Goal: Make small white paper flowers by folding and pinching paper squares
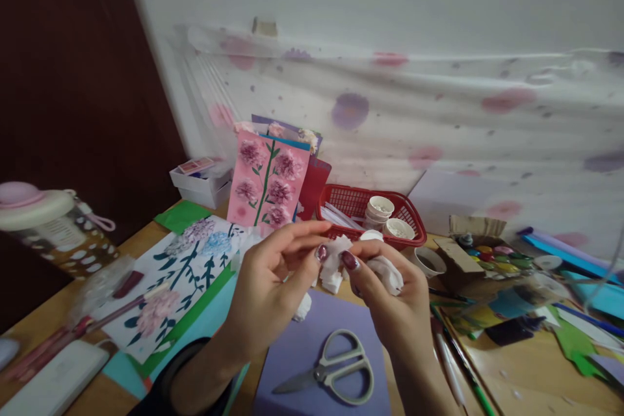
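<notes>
Two bare hands met over a cluttered wooden table. The left hand had a narrow grip, thumb near the fingertips, on one side of a tissue; the right hand pinched the other side just as narrowly. A white wad showed against the right hand's curled fingers; whether they held it could not be told.

The tissue was small, white and crumpled, with ragged edges. It sat between the two thumbs, raised near the far end of a purple sheet. On that sheet, nearer the viewer, lay scissors, blades together, pointing left.

More white pieces lay just beyond the hands. Behind them stood a red basket holding paper cups. A floral picture bordered the left side; pens lay close beside the right wrist.
</notes>
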Motion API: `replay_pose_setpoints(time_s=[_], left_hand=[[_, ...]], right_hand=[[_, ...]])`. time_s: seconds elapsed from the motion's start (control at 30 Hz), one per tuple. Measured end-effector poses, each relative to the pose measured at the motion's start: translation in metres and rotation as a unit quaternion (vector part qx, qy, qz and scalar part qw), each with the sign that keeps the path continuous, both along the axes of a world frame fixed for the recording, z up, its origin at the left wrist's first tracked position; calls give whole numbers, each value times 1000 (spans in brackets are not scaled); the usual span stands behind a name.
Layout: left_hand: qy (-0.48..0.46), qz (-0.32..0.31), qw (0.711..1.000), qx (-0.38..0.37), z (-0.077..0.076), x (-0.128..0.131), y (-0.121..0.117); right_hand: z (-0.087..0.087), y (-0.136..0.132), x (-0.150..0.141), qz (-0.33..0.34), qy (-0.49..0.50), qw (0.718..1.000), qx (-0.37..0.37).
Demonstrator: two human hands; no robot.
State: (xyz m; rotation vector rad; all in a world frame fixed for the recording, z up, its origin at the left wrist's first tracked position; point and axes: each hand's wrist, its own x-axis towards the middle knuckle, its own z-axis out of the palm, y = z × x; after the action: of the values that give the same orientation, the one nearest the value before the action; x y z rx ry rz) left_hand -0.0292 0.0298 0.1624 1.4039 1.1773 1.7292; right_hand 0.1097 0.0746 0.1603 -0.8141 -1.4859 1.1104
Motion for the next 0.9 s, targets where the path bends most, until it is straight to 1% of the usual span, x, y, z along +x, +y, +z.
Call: replay_pose_setpoints(time_s=[0.1,0.23,0.43,0.53,0.6,0.67,0.77,0.9], left_hand=[[-16,27,999,23,1,-1,0],[5,80,994,71,2,-2,0],[51,85,992,79,2,-5,-1],[121,99,984,88,1,-8,-1],[178,108,973,100,0,-11,0],[213,111,964,115,1,-13,0],[220,123,960,122,3,-17,1],[234,136,956,117,4,-24,2]], right_hand=[[2,-3,-2,0,28,999,-39],[2,-5,-2,23,51,996,-73],[-3,1,1,44,73,994,-76],[-5,4,2,62,81,991,-91],[-5,6,2,86,86,986,-118],[-4,7,2,114,92,978,-147],[0,7,1,137,109,968,-179],[5,5,-1,131,135,963,-195]])
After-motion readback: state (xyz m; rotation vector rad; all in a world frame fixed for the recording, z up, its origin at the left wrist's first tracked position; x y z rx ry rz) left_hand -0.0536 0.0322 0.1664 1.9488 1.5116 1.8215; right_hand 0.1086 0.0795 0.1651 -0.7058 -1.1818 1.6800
